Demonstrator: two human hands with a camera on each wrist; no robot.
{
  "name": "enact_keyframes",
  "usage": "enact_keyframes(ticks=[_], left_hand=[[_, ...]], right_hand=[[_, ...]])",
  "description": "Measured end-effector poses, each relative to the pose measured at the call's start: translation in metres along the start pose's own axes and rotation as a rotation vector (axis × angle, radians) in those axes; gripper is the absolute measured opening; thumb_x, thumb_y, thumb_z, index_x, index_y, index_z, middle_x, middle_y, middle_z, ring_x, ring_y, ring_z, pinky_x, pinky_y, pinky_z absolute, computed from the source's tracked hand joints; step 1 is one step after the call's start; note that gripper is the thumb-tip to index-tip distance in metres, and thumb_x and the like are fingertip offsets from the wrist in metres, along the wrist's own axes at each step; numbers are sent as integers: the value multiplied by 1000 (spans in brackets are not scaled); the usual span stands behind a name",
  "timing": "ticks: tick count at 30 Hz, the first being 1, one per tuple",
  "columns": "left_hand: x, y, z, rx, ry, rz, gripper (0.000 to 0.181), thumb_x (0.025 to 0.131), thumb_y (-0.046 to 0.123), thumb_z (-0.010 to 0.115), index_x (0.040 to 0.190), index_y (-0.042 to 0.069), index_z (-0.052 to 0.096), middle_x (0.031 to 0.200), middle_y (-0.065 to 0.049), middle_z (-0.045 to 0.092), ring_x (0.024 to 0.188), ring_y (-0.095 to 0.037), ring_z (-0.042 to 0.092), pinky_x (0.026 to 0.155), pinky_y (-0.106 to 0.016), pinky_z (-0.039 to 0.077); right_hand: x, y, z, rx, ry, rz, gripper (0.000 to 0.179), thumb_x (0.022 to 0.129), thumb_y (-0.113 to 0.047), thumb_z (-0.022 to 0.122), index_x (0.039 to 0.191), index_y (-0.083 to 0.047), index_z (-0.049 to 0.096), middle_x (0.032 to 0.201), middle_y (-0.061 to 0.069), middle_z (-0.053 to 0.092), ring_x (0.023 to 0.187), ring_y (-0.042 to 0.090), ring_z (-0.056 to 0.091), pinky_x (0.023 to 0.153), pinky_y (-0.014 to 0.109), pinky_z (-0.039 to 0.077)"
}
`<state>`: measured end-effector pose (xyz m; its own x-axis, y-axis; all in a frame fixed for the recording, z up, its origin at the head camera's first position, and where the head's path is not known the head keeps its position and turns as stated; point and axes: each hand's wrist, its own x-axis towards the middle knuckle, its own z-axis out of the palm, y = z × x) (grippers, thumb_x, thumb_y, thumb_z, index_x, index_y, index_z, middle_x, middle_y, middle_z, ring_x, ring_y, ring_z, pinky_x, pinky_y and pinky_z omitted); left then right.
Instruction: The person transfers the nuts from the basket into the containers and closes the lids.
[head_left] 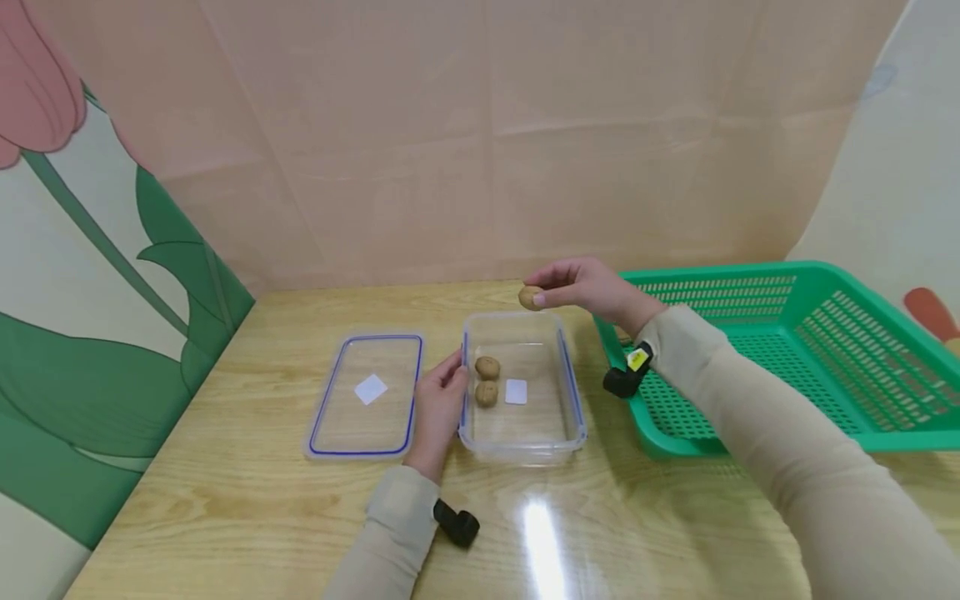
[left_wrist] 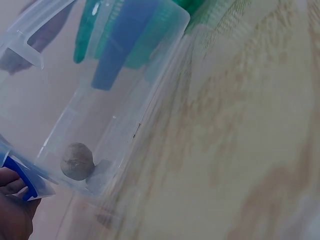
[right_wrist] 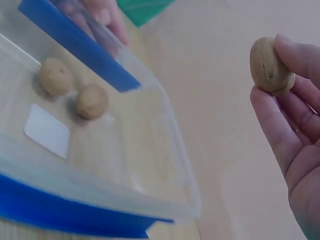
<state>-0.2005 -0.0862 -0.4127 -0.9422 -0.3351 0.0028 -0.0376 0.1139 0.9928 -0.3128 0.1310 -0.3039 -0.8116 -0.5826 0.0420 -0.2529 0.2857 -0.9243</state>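
Note:
Between thumb and fingers my right hand (head_left: 581,287) pinches a walnut (right_wrist: 270,65), raised over the far end of a clear plastic food container (head_left: 517,437). Two more walnuts (head_left: 487,393) sit side by side on the container's floor along its left wall, beside a small white square label (head_left: 516,392). My left hand (head_left: 438,408) grips the container's left side at the blue-edged rim. In the left wrist view its fingers (left_wrist: 15,182) are at the blue strip, and just one walnut (left_wrist: 77,161) shows through the wall.
A clear lid (head_left: 341,417) with a blue seal and a white square label lies flat on the wooden table (head_left: 247,500), left of the container. On the right stands a large green plastic basket (head_left: 795,446), under my right forearm. A pinkish sheet (head_left: 420,150) hangs behind the table.

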Motion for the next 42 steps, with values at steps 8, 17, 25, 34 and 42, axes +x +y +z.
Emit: enact_keyframes(ticks=[8,17,25,34,42], left_hand=[[0,2,1,33,14,10,32,87,15,58,118,15,63,117,-4,64,96,-16,59,82,-28,52],[2,0,4,12,15,41,31,87,13,58,117,11,64,115,-8,65,96,-18,61,82,-28,52],[1,0,7,-5,8,57,31,86,12,57,117,9,64,116,-9,65,95,-18,62,79,-25,53],[0,2,9,-18,-1,47,32,86,11,57,117,8,63,117,-10,64,99,-20,62,83,-27,53],[-1,-2,12,-10,-1,28,32,86,11,57,117,9,63,118,-9,64,98,-18,62,82,-26,53]], right_hand=[[6,-1,23,-19,-63,6,38,82,-13,69,116,1,59,104,4,67,95,14,62,88,31,50],[12,-3,52,-81,-117,93,40,80,-23,72,115,-7,62,112,6,65,102,18,60,91,36,49],[15,4,64,-103,-143,109,38,79,-15,72,113,-1,62,107,8,66,98,19,60,87,32,50],[23,13,75,-188,-190,149,29,76,-11,74,103,-4,66,98,6,67,90,16,59,81,28,51],[22,19,82,-242,-177,214,29,74,-8,75,101,0,66,93,6,67,86,15,59,78,26,50]])
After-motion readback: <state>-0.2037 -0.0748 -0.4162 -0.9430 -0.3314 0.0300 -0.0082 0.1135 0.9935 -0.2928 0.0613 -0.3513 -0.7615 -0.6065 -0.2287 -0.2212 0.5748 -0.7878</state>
